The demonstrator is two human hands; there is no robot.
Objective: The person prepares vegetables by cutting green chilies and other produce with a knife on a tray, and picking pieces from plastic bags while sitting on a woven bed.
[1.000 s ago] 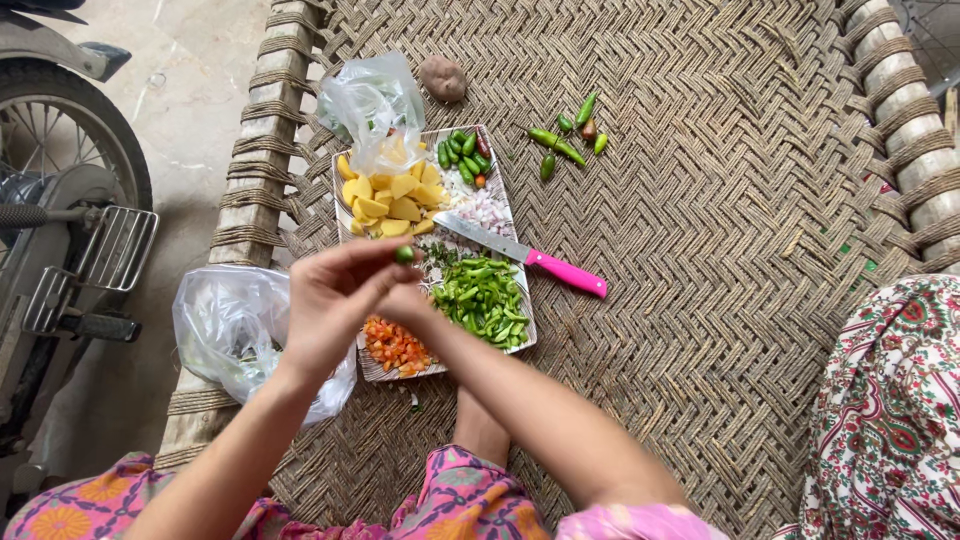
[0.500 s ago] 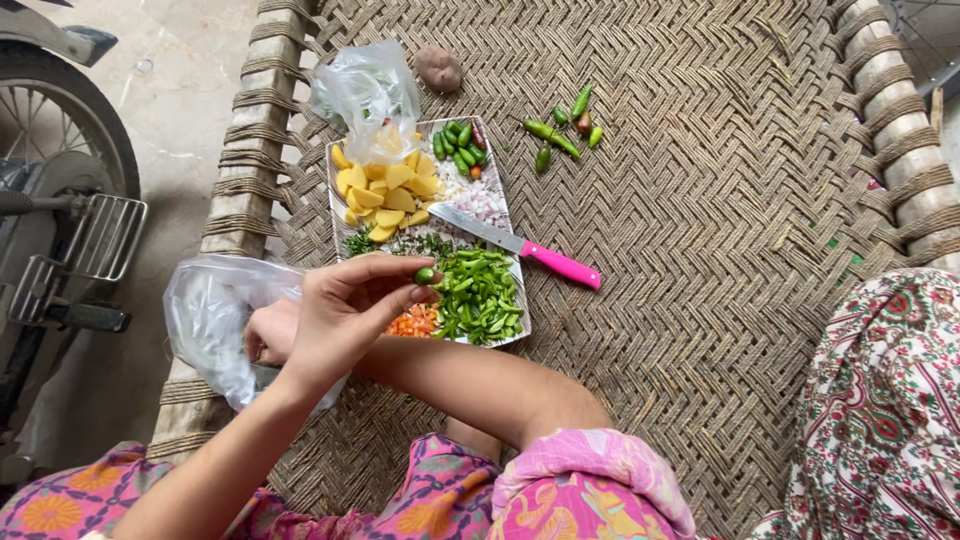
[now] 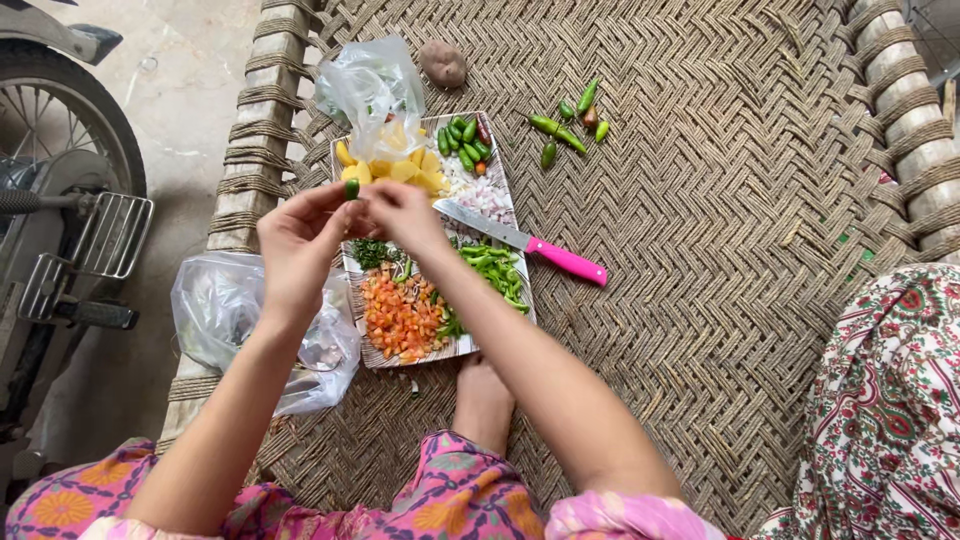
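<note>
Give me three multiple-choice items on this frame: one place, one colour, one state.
1. Where does the knife lie?
A. blade on the tray, handle on the woven cot
B. inside a plastic bag
C. on the floor

2. What colour is the knife handle?
A. black
B. pink
C. yellow

3. What is the state of the tomato on the tray?
A. whole
B. halved
C. diced

Key: 1 A, the blade overlaps the tray rim. 2 B, the handle is bright pink. 3 C, it shows as small red pieces.
</note>
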